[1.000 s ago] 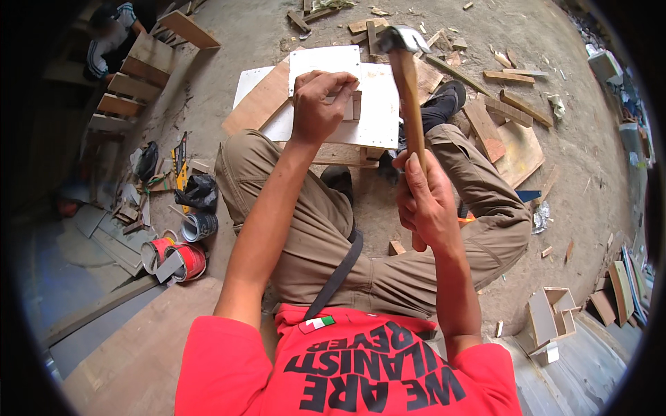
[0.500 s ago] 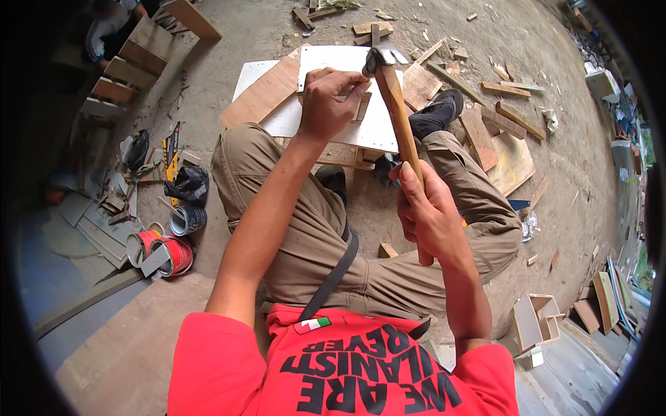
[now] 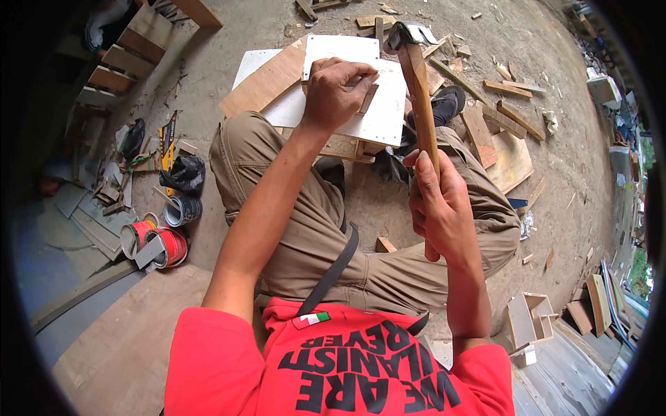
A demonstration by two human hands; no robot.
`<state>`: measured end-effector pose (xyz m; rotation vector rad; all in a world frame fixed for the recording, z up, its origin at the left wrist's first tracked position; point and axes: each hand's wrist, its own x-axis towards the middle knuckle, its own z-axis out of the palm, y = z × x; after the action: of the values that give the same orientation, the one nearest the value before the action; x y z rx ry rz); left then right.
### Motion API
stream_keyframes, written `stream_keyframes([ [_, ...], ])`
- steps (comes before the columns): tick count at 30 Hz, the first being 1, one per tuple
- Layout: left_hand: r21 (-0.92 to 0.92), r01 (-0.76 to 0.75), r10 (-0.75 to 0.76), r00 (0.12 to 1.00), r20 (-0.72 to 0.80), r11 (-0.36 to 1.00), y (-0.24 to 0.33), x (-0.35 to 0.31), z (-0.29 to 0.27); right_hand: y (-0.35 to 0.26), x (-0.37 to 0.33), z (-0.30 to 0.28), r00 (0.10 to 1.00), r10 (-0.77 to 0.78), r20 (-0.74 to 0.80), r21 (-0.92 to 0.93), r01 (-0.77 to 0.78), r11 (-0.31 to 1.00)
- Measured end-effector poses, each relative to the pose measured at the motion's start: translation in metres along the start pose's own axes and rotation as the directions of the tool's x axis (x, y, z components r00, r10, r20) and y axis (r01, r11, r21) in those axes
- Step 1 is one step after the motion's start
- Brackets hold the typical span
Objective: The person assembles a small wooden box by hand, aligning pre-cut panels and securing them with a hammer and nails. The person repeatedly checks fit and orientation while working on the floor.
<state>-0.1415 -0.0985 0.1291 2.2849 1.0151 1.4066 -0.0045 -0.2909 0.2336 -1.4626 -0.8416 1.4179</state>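
Observation:
My right hand is wrapped round the lower part of a claw hammer's wooden handle. The metal hammer head is raised, up and to the right of my left hand. Thumb and fingertips of that left hand are pinched together over a small wooden piece; what sits between them is too small to make out. Under both lies a white board with dark dots along its edges. A bare plywood strip slants across its left side.
Wood offcuts are strewn over the ground at the right. Paint cans and a black plastic bag stand left of my leg. A small wooden box is at the lower right. Another person is at the far upper left.
The hammer has lifted away from my left hand, its head moving up and to the right. My left hand stays pinched at the wooden piece, barely shifted.

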Motion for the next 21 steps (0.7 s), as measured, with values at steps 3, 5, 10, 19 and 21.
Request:
stream_keyframes([
  [3,-0.020,-0.006,0.005,0.999,-0.039,1.000,-0.005,-0.003,0.000,0.001,0.003,-0.004,0.996,0.093,0.007,-0.144,-0.091,0.985],
  [5,-0.038,-0.004,0.003,0.999,-0.035,0.999,-0.004,-0.002,0.001,0.012,0.007,-0.005,0.999,0.047,-0.011,-0.180,-0.048,0.982],
  [10,-0.098,0.069,-0.065,0.997,0.041,0.993,-0.004,0.002,-0.006,0.016,0.004,-0.002,0.998,0.042,-0.039,-0.148,-0.047,0.988],
  [19,0.079,0.055,-0.063,0.992,0.108,0.995,-0.016,0.094,-0.027,0.000,-0.003,0.000,0.997,0.079,-0.015,-0.043,-0.079,0.996],
  [21,0.342,-0.082,0.039,0.991,0.130,0.936,-0.051,0.089,-0.004,-0.005,-0.002,0.006,0.997,0.072,0.007,-0.038,-0.071,0.997],
])
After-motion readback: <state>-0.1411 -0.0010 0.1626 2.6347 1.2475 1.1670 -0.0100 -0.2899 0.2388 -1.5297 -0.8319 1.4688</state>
